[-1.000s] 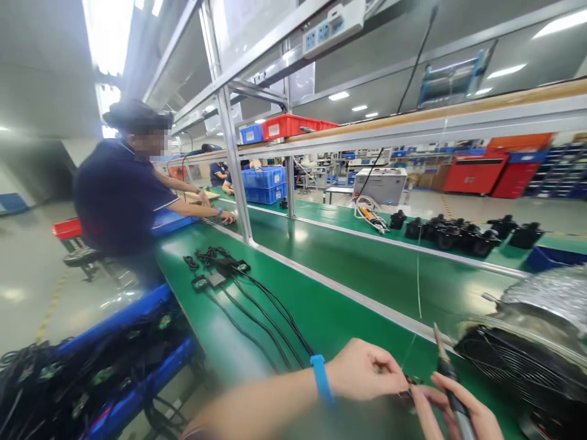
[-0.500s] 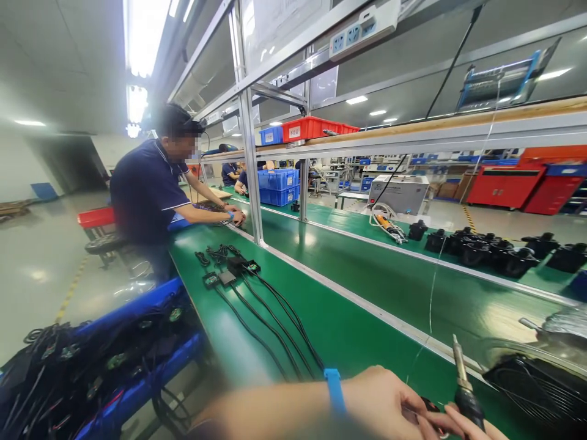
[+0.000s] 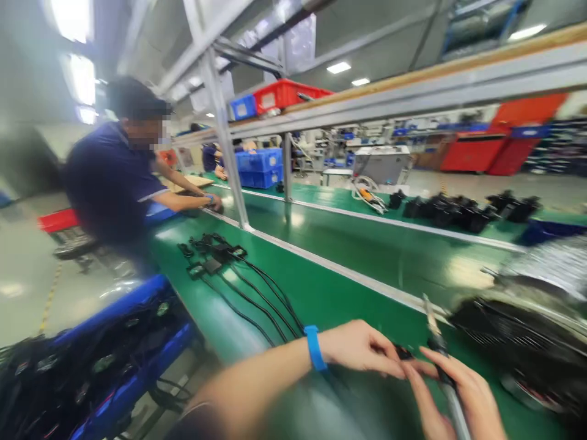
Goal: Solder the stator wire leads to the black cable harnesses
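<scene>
My left hand (image 3: 362, 349), with a blue wrist strap (image 3: 314, 348), is closed with its fingertips pinched on a small dark part (image 3: 403, 352) mostly hidden by the fingers. My right hand (image 3: 472, 391) grips a soldering iron (image 3: 438, 342) by its black handle, metal tip pointing up and away. Fingers of the right hand meet the left fingertips at the dark part. Black cables (image 3: 270, 305) run along the green bench (image 3: 316, 287) from beneath my left wrist to several small black housings with circuit boards (image 3: 213, 264).
A blue bin (image 3: 156, 293) full of cabled boards stands at lower left. Beside my right hand sits a dark ribbed object (image 3: 509, 336). A co-worker (image 3: 114, 165) leans over the bench at left. A metal post (image 3: 224, 140) and shelf (image 3: 389, 91) rise ahead.
The view has shifted, so the bench and co-worker appear farther left. Both hands sit higher and show more fully; the soldering iron stays in my right hand.
</scene>
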Tool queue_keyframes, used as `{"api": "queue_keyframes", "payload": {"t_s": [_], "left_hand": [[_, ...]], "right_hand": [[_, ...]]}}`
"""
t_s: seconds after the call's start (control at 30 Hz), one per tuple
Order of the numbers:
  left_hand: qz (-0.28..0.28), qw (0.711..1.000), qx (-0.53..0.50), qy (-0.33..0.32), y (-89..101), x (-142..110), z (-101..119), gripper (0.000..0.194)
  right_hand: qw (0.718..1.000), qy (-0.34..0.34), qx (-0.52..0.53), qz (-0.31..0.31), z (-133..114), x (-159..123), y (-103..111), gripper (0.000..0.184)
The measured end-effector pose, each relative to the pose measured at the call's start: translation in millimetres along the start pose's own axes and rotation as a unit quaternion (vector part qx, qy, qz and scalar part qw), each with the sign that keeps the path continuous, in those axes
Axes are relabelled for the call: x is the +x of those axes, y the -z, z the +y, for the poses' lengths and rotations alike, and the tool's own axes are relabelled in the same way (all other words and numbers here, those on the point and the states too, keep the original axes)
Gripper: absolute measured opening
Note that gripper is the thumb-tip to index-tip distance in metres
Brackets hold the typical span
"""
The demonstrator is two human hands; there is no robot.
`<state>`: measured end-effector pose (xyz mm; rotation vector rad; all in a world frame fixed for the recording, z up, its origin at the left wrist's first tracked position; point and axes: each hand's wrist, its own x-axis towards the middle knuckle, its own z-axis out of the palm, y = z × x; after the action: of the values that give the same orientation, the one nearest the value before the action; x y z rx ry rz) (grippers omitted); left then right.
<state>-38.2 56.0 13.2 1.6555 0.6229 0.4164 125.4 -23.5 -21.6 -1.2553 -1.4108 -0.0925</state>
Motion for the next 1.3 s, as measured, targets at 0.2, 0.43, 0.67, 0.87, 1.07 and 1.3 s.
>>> {"api": "queue_keyframes", "payload": {"t_s": [0.2,0.43,0.67,0.87,1.07,1.3], "left_hand": [[-0.012,0.999,0.047,0.003,-1.0,-7,17,0.028],[-0.034,0.992,-0.044,0.115,-5.1,-8,19,0.03],[0.047,0.991,-0.039,0.116,-10.6,-5,16,0.02],[0.135,0.984,-0.047,0.108,-17.4,0,10,0.013],[0.163,0.981,-0.028,0.104,-16.6,1,7,0.015],[0.179,0.979,-0.001,0.095,-17.4,1,7,0.019]], "right_hand": [[0.999,-0.011,0.009,-0.037,-30,2,4,0.024],[0.997,-0.046,0.024,-0.058,-27,-5,7,0.032],[0.996,-0.034,0.02,-0.075,-23,-7,6,0.034],[0.997,-0.065,0.029,-0.025,-21,-3,12,0.027],[0.991,-0.104,0.062,0.053,-19,-5,28,0.015],[0.995,-0.061,0.073,0.034,-21,-8,31,0.017]]}}
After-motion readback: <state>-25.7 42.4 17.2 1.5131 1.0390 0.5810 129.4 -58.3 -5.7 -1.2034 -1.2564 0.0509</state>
